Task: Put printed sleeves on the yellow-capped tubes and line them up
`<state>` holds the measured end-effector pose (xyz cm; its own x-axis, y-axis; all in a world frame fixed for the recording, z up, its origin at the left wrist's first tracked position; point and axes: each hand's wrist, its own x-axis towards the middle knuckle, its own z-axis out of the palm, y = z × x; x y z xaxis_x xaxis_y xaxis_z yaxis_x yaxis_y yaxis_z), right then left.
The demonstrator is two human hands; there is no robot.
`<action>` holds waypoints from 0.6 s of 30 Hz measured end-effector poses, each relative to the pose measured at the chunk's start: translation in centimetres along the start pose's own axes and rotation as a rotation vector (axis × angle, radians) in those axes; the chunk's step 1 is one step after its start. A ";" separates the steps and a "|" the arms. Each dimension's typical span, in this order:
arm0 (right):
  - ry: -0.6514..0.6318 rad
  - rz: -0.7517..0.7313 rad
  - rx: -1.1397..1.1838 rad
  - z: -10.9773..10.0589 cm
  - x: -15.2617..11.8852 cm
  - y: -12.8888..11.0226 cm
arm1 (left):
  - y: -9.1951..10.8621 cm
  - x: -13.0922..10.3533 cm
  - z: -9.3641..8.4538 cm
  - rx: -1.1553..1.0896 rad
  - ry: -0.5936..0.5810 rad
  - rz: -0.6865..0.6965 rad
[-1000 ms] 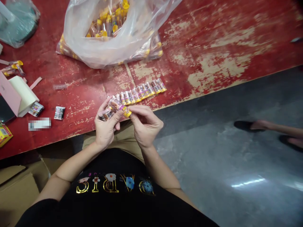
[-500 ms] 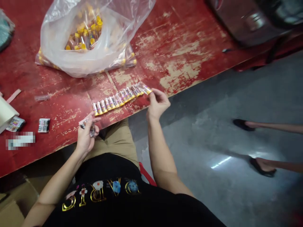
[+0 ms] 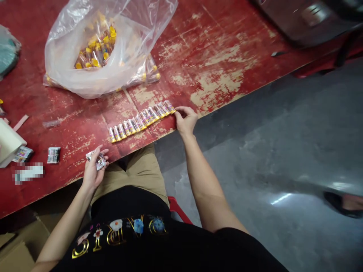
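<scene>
A slanting row of small clear tubes with yellow ends and printed wraps (image 3: 141,120) lies side by side near the table's front edge. At the right end of that row, my right hand (image 3: 187,120) has thumb and forefinger closed on the lower tip of the last tube (image 3: 169,107). My left hand (image 3: 95,168) hovers by the table edge, below the row's left end. Its fingers are closed around small shiny printed packets (image 3: 100,161); I cannot tell how many. A large clear plastic bag (image 3: 113,81) behind the row holds many tubes with yellow caps (image 3: 96,53).
On the worn red table (image 3: 215,75), a small dark packet (image 3: 53,155), a clear tube (image 3: 51,123) and a white box (image 3: 10,145) lie to the left. A dark bag or case (image 3: 306,19) sits at the back right. Another person's foot (image 3: 350,204) shows on the floor.
The last tube, tilted in my right hand before, now lies in line with the row. My left hand has drawn back left and down from the row with its packets. The view has shifted slightly.
</scene>
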<state>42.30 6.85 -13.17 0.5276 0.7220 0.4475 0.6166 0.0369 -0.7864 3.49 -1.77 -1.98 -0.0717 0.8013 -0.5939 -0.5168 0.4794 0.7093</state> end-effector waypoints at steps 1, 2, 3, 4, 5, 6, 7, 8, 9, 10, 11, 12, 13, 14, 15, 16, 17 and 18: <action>-0.009 -0.014 -0.031 0.0 0.0 -0.1 | 0.0 0.1 0.2 0.006 -0.009 0.000; -0.019 -0.021 -0.055 0.1 0.0 -0.3 | 0.0 0.2 0.4 0.010 -0.018 0.000; -0.030 -0.022 -0.072 0.1 0.1 -0.4 | -0.1 0.3 0.5 0.010 -0.027 -0.001; -0.038 -0.019 -0.081 0.1 0.1 -0.6 | -0.2 0.4 0.7 0.008 -0.036 -0.005; -0.044 -0.017 -0.083 0.1 0.0 -0.7 | -0.3 0.4 0.8 0.003 -0.043 -0.012; -0.049 -0.017 -0.081 0.2 0.0 -0.7 | -0.3 0.4 0.9 -0.003 -0.048 -0.020; -0.052 -0.018 -0.075 0.2 0.0 -0.6 | -0.4 0.4 1.0 -0.009 -0.051 -0.031; -0.055 -0.021 -0.068 0.2 0.0 -0.5 | -0.5 0.3 1.1 -0.013 -0.052 -0.042; -0.062 -0.024 -0.064 0.2 0.0 -0.3 | -0.5 0.2 1.1 -0.017 -0.052 -0.052; -0.073 -0.030 -0.065 0.2 0.0 -0.1 | -0.5 0.2 1.1 -0.021 -0.049 -0.062; -0.086 -0.034 -0.071 0.2 0.1 0.2 | -0.4 0.1 1.1 -0.025 -0.044 -0.072; -0.104 -0.038 -0.078 0.1 0.2 0.4 | -0.4 0.0 1.1 -0.029 -0.039 -0.082; -0.127 -0.042 -0.082 0.0 0.2 0.5 | -0.4 -0.1 1.0 -0.031 -0.035 -0.092; -0.144 -0.044 -0.081 -0.2 0.2 0.4 | -0.4 -0.1 1.0 -0.030 -0.033 -0.098; -0.145 -0.042 -0.073 -0.4 0.0 0.2 | -0.5 -0.2 0.9 -0.026 -0.036 -0.095; -0.122 -0.036 -0.059 -0.7 -0.3 -0.5 | -0.7 -0.2 0.8 -0.019 -0.043 -0.082; -0.074 -0.026 -0.038 -1.0 -1.0 -1.5 | -0.9 -0.1 0.7 -0.012 -0.055 -0.060; -0.014 -0.014 -0.010 -1.2 -2.0 -2.8 | -1.2 -0.1 0.6 -0.006 -0.071 -0.031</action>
<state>40.23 4.48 -11.32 0.5110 0.7311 0.4521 0.6292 0.0402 -0.7762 4.67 -2.21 -2.52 0.0048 0.8097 -0.5868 -0.5230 0.5021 0.6887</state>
